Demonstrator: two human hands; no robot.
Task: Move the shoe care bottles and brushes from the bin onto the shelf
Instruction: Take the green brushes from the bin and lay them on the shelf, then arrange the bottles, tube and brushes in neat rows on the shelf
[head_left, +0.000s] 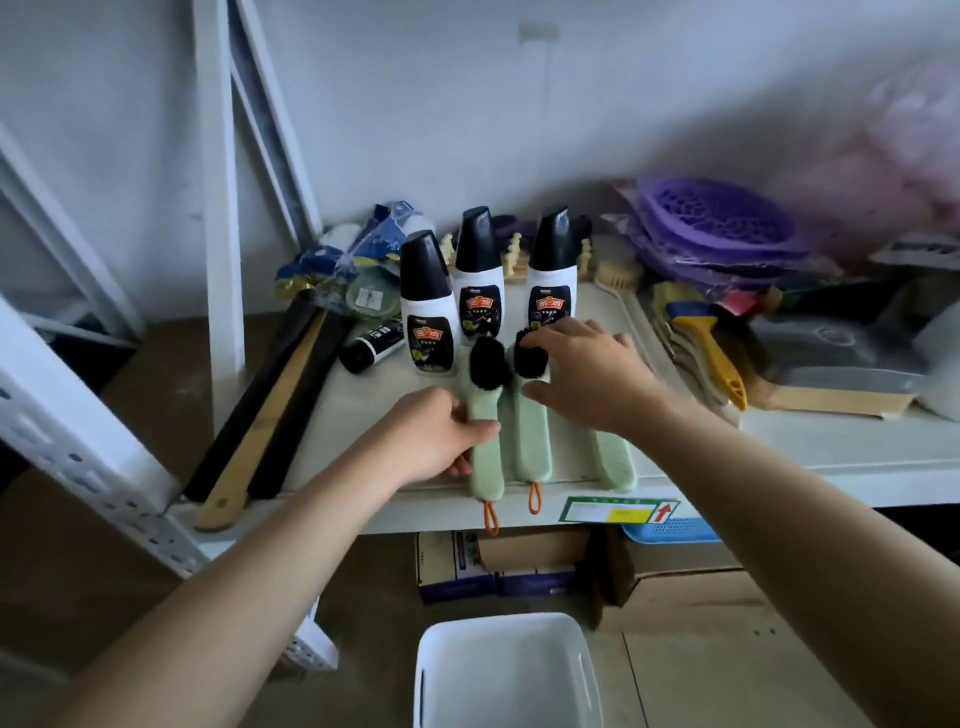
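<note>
Three white shoe care bottles with black caps stand upright on the shelf (363, 415): one at the left (427, 301), one in the middle (479, 275), one at the right (552, 270). In front of them lie three pale green brushes with black bristles. My left hand (441, 436) grips the handle of the left brush (483, 441). My right hand (582, 374) hovers with fingers spread over the middle brush (532, 441) and covers the head of the right brush (615, 462). The white bin (506, 670) sits below on the floor, and the part of its inside in view looks empty.
Long black and wooden shoehorns (270, 410) lean at the shelf's left. A small black tube (371, 345) lies by the bottles. Purple items (722, 228), a yellow-handled brush (711, 348) and a grey dustpan (841, 358) crowd the right. Cardboard boxes (519, 566) sit under the shelf.
</note>
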